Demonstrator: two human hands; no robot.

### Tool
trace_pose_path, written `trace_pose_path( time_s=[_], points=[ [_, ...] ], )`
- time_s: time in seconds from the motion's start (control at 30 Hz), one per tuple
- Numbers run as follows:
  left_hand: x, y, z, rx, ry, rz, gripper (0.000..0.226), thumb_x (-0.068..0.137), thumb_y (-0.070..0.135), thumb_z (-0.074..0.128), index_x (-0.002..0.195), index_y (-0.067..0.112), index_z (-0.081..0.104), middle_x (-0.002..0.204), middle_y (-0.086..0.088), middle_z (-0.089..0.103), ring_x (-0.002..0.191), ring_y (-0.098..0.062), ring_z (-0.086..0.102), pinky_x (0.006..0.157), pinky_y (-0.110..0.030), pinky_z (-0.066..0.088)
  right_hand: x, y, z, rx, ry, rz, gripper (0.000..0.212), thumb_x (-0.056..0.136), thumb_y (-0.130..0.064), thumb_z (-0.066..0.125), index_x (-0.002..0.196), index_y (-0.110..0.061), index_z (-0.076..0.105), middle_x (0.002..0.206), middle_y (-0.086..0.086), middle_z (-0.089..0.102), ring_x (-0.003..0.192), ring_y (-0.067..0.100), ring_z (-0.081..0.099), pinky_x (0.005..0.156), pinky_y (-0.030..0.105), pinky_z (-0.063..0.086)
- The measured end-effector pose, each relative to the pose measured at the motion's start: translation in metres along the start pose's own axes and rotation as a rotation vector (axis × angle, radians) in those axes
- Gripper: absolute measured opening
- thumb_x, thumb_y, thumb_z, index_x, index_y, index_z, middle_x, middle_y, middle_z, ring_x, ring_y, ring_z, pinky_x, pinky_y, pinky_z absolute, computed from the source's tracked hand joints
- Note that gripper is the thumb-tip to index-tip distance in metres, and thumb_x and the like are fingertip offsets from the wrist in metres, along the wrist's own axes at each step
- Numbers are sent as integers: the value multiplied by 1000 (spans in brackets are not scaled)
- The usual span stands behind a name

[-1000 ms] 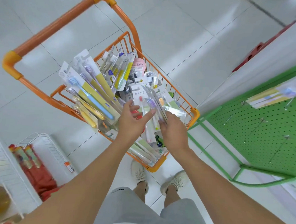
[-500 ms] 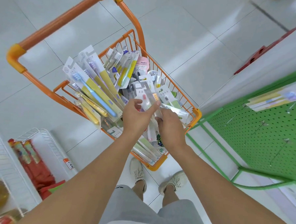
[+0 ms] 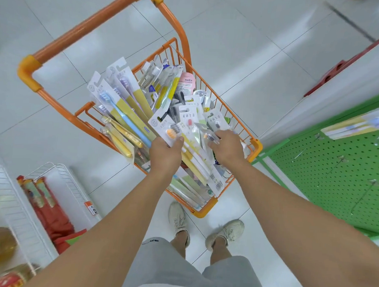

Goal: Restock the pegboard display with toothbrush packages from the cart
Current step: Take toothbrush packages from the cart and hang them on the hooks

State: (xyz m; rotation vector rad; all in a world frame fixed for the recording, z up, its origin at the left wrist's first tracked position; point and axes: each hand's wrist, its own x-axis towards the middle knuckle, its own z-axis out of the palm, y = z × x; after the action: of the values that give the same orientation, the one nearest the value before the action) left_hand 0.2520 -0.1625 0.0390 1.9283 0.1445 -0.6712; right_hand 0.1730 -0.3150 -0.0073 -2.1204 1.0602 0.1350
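Far left first: a white wire shelf rack (image 3: 12,200) with red packets sits low in the frame, well apart from the action. Next along, the orange wire shopping cart (image 3: 255,146) stands just ahead of the person's feet, heaped with flat carded toothbrush packages (image 3: 129,109) fanned out towards the far left, long axes running from the near right up to the far left.

Now the left hand (image 3: 165,154): it reaches in over the near rim of the cart, thumb on top and fingers curled under the near end of a white carded package with an orange brush head (image 3: 169,129). That card's long axis points away from the hand towards the far side, hanging hole at the far end. Firmly pinched, by the look of it.

Just to its right, the right hand (image 3: 226,147) is closed over a clear plastic toothbrush pack (image 3: 208,135) lying crosswise towards the left hand; the fingers curl down around it, though how much they actually grip is hard to tell.

Far right: the green perforated pegboard panel (image 3: 336,173), with bare metal hooks (image 3: 339,161) sticking out and one stocked hook of yellow and blue packages (image 3: 356,127) at its far end. The right hand is the nearer one to that board. So the move probably turns on swinging a package rightwards and turning its hole end towards a bare hook.
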Motion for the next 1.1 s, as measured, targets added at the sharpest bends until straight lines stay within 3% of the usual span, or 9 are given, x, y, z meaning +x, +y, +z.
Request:
trace_pose_path(
  time_s=[0.07, 0.17, 0.4, 0.53, 0.57, 0.67, 0.77, 0.9, 1.1],
  points=[
    [-4, 5, -2, -6, -4, 63, 25, 96, 24, 66, 76, 12, 57, 67, -1, 53, 55, -11, 48, 55, -25, 39, 8, 3, 0, 52, 47, 11, 38, 94, -31, 65, 64, -13, 50, 67, 3, 46, 71, 28, 50, 51, 32, 27],
    [-7, 13, -7, -28, -13, 193, 9, 95, 19, 67, 103, 15, 64, 89, 1, 69, 73, -7, 62, 65, -25, 48, -2, -2, -20, 159, 139, -94, 33, 94, -38, 63, 78, -9, 62, 70, 8, 57, 68, 27, 52, 58, 35, 35],
    [-19, 57, 3, -272, -124, 306, 18, 95, 16, 69, 96, 33, 64, 92, 9, 73, 83, -2, 68, 73, -17, 53, -63, -2, -101, 714, 322, -99, 11, 97, -14, 65, 107, -14, 69, 103, 5, 75, 99, 16, 69, 87, 29, 56],
    [-35, 81, 45, -292, -361, 318, 6, 99, 21, 62, 98, 25, 67, 72, 17, 68, 70, 1, 60, 69, -16, 49, -100, 20, -151, 895, 469, -65, 21, 93, -24, 70, 108, -10, 66, 112, 21, 71, 102, 26, 68, 99, 55, 53],
    [-41, 83, 60, -265, -433, 307, 6, 99, 21, 61, 97, 21, 67, 69, 18, 67, 68, 2, 60, 68, -16, 49, -109, 29, -161, 917, 507, -43, 22, 92, -25, 71, 108, -12, 66, 111, 22, 71, 102, 26, 68, 98, 56, 53],
    [-64, 82, 105, -104, -644, 333, 9, 99, 21, 61, 94, 16, 67, 69, 14, 65, 68, -2, 59, 69, -19, 48, -136, 62, -176, 954, 557, 43, 15, 94, -15, 69, 107, -24, 71, 109, 2, 76, 106, 18, 71, 94, 37, 57],
    [-90, 75, 146, 86, -746, 359, 20, 100, 15, 58, 80, 14, 58, 49, 20, 54, 48, 5, 49, 51, -9, 37, -149, 105, -174, 897, 509, 170, 19, 96, -14, 67, 102, -32, 69, 104, -10, 77, 94, 1, 71, 86, 25, 56],
    [-104, 60, 185, 268, -767, 356, 17, 101, 24, 58, 85, 20, 61, 54, 15, 48, 49, -4, 41, 49, -17, 33, -146, 167, -177, 869, 474, 300, 9, 97, -18, 66, 97, -27, 68, 110, 11, 72, 86, 14, 60, 95, 49, 55],
    [-128, 57, 222, 417, -672, 308, 26, 100, 33, 57, 101, 7, 60, 74, -4, 48, 66, -17, 45, 60, -30, 38, -111, 212, -198, 876, 394, 282, 9, 98, -21, 64, 106, -20, 67, 108, 1, 73, 85, 14, 61, 68, 25, 51]
  ],
)
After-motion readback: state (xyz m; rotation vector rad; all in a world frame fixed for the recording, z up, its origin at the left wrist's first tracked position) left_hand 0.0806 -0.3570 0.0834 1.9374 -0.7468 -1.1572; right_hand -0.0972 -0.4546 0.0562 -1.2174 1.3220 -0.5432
